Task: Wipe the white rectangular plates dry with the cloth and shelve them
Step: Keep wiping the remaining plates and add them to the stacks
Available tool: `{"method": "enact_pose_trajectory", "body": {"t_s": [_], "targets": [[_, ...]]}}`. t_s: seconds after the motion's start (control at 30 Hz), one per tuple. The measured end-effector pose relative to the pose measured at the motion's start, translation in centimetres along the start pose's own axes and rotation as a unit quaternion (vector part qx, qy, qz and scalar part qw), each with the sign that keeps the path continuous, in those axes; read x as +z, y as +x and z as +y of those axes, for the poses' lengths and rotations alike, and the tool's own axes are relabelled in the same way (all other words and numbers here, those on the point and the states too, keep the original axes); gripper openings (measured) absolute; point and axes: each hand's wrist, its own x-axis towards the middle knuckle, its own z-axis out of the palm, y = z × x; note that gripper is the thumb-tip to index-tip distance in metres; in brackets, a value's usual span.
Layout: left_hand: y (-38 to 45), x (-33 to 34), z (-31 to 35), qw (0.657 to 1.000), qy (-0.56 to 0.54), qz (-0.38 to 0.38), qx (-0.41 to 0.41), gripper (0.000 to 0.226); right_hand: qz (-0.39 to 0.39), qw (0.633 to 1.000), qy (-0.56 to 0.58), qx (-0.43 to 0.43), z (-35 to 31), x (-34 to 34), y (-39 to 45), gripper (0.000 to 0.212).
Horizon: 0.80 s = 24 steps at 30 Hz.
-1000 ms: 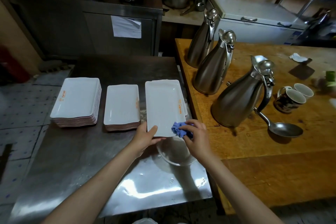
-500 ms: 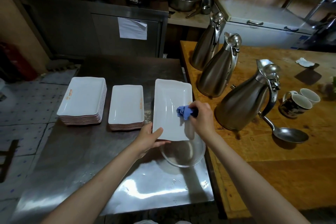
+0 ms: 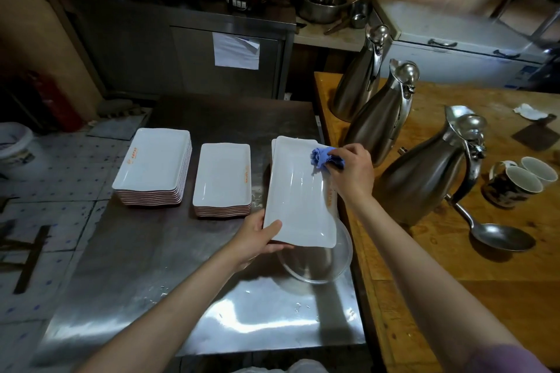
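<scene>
My left hand [image 3: 257, 238] grips the near left corner of a white rectangular plate [image 3: 298, 200], thumb on top, holding it raised over the steel table [image 3: 169, 251]. My right hand [image 3: 351, 169] holds a bunched blue cloth [image 3: 322, 157] against the plate's far right part. A sliver of another white plate shows under its far left edge. Left of it stand a small stack of white plates [image 3: 223, 179] and a wider stack of white plates [image 3: 154, 165].
A steel bowl [image 3: 318, 263] sits under the plate's near end. The wooden table [image 3: 454, 251] on the right carries three steel jugs [image 3: 424, 172], two mugs [image 3: 515, 185] and a ladle [image 3: 500, 236]. A dark cabinet [image 3: 188, 48] stands behind.
My right hand has slid the blue cloth from the plate's near edge up to its far right part. The plate's near end has lifted in my left hand.
</scene>
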Motion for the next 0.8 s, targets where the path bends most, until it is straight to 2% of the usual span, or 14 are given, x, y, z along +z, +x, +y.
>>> {"method": "enact_pose_trajectory", "body": {"t_s": [0.13, 0.27, 0.43, 0.63, 0.8], "targets": [[0.0, -0.4, 0.3, 1.0, -0.007, 0.007, -0.005, 0.028, -0.026, 0.999, 0.024, 0.025, -0.6, 0.4, -0.1, 0.029], [-0.2, -1.0, 0.5, 1.0, -0.02, 0.011, -0.01, 0.028, -0.085, 0.996, 0.026, -0.012, -0.3, 0.8, -1.0, 0.038], [-0.4, -1.3, 0.2, 1.0, 0.01, -0.008, -0.026, 0.029, -0.035, 0.999, 0.036, -0.004, -0.7, 0.7, -0.5, 0.036], [-0.4, -2.0, 0.7, 0.998, 0.047, -0.018, -0.027, 0.027, -0.026, 0.998, 0.051, -0.023, -1.8, 0.7, 0.1, 0.033], [-0.4, -2.3, 1.1, 0.997, 0.074, -0.014, -0.025, 0.029, -0.018, 0.996, 0.019, -0.086, -2.2, 0.7, 0.1, 0.026]]}}
